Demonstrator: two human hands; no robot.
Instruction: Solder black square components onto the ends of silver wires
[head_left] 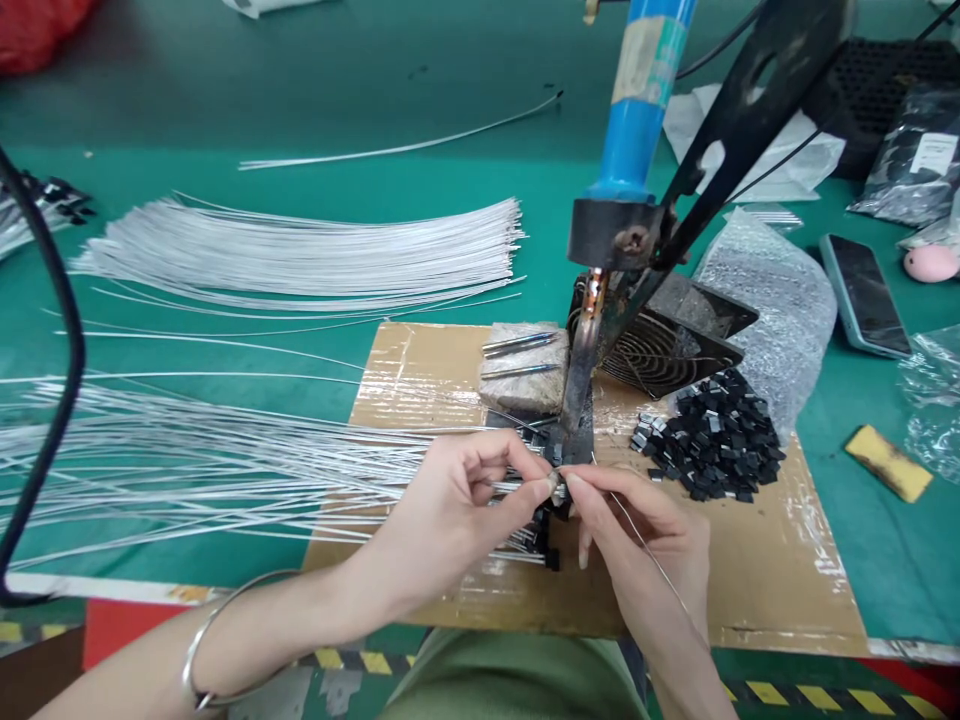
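Note:
My left hand is closed in a pinch right below the tip of a soldering iron; whatever lies between its thumb and forefinger is too small to make out. My right hand meets it there, thumb and forefinger pinching a small black connector. A thin silvery wire runs from near the right fingertips back over that hand. Under and beside the left hand lie many white cables, with black connectors at their right ends.
A cardboard sheet covers the work spot. Loose black connectors are heaped at right, near a fan. Metal tips rest on a pale block. Farther off are a bundle of white cables, a phone and a yellow sponge.

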